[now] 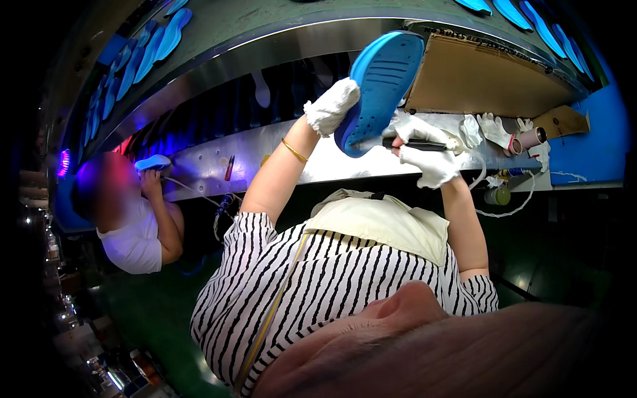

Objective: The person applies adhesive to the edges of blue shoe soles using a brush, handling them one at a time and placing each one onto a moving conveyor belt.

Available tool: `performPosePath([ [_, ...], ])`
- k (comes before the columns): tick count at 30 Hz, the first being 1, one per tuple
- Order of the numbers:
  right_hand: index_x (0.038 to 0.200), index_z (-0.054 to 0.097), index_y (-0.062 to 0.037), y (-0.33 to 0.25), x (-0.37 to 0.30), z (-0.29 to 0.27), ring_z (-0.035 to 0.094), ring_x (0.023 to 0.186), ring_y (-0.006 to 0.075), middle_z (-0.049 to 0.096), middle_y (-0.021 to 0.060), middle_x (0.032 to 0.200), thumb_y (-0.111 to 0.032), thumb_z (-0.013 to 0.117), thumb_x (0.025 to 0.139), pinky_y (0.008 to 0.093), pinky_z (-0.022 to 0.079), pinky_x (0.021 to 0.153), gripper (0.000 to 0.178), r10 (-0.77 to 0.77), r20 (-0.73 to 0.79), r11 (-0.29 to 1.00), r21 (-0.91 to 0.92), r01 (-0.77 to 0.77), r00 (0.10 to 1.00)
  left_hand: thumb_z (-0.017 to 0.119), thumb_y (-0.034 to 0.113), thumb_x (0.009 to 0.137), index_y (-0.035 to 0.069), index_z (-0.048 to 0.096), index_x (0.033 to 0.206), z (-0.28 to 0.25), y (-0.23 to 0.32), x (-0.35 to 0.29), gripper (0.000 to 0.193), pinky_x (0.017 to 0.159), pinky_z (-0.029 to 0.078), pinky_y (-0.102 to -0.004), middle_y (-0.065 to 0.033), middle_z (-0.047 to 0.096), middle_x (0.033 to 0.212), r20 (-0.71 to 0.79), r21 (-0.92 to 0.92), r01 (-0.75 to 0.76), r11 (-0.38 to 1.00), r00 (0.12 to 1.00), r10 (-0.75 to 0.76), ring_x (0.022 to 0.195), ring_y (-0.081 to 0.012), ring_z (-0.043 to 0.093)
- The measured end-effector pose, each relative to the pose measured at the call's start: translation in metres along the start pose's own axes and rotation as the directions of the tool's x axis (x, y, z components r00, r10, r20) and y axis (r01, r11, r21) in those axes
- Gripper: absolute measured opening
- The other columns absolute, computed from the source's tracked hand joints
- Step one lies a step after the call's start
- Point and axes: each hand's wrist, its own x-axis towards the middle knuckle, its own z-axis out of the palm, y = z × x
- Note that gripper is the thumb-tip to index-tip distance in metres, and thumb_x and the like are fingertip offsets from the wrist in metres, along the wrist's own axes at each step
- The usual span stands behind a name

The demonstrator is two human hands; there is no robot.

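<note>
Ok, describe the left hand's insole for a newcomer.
Start at the brown cardboard at upper right. Just left of it, the white-gloved left hand holds a blue insole. Dark lines and dots mark its face; unlike other insoles, it's in a gloved hand.

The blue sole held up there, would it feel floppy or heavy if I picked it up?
The blue sole is probably fairly stiff: its far end juts past the left hand without visible droop. Likely light too, as that hand grips it by one edge.
</note>
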Motion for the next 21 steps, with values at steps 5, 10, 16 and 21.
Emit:
performPosePath([
  [5, 0.082, 0.06, -0.0068, -0.003, 0.002, 0.019, 0.062, 0.079, 0.0132, 0.063, 0.004, 0.081, -0.002, 0.065, 0.069, 0.0305, 0.052, 0.072, 0.014, -0.159, 0.019, 0.895, -0.42, 0.152, 0.987, 0.061, 0.062, 0.083, 0.003, 0.049, 0.133, 0.006, 0.01, 0.016, 0.078, 0.083, 0.057, -0.0363, -0.0167, 0.064, 0.111, -0.119, 0.045, 0.224, 0.974, 0.969, -0.217, 0.095, -0.0224, 0.066],
  [10, 0.081, 0.059, -0.0052, -0.006, 0.006, 0.006, 0.057, 0.073, 0.0128, 0.059, 0.003, 0.081, -0.001, 0.061, 0.071, 0.0297, 0.049, 0.069, 0.011, -0.178, 0.134, 0.951, -0.232, 0.205, 0.975, 0.056, 0.056, 0.091, 0.004, 0.052, 0.131, 0.002, 0.001, 0.016, 0.066, 0.078, 0.056, -0.0333, -0.0139, 0.064, 0.11, -0.278, 0.071, 0.358, 0.931, 0.903, -0.326, 0.09, -0.0204, 0.065],
  [16, 0.081, 0.057, -0.0064, -0.009, 0.0, 0.004, 0.059, 0.085, 0.0152, 0.061, 0.0039, 0.089, -0.003, 0.063, 0.071, 0.0295, 0.049, 0.078, 0.012, -0.009, 0.073, 0.951, -0.307, 0.031, 0.997, 0.056, 0.061, 0.088, 0.008, 0.052, 0.132, 0.011, 0.012, 0.018, 0.07, 0.076, 0.056, -0.0349, -0.0131, 0.064, 0.109, -0.289, 0.081, 0.402, 0.912, 0.885, -0.364, 0.09, -0.0189, 0.064],
  [21, 0.077, 0.058, -0.0043, -0.009, 0.006, -0.006, 0.058, 0.082, 0.017, 0.06, 0.0096, 0.093, 0.003, 0.06, 0.066, 0.0299, 0.049, 0.073, 0.013, -0.126, -0.051, 0.989, -0.083, 0.121, 0.991, 0.056, 0.061, 0.088, 0.008, 0.052, 0.131, 0.01, 0.01, 0.016, 0.069, 0.072, 0.057, -0.0334, -0.0121, 0.065, 0.107, -0.265, 0.067, 0.377, 0.924, 0.899, -0.348, 0.085, -0.0181, 0.065],
])
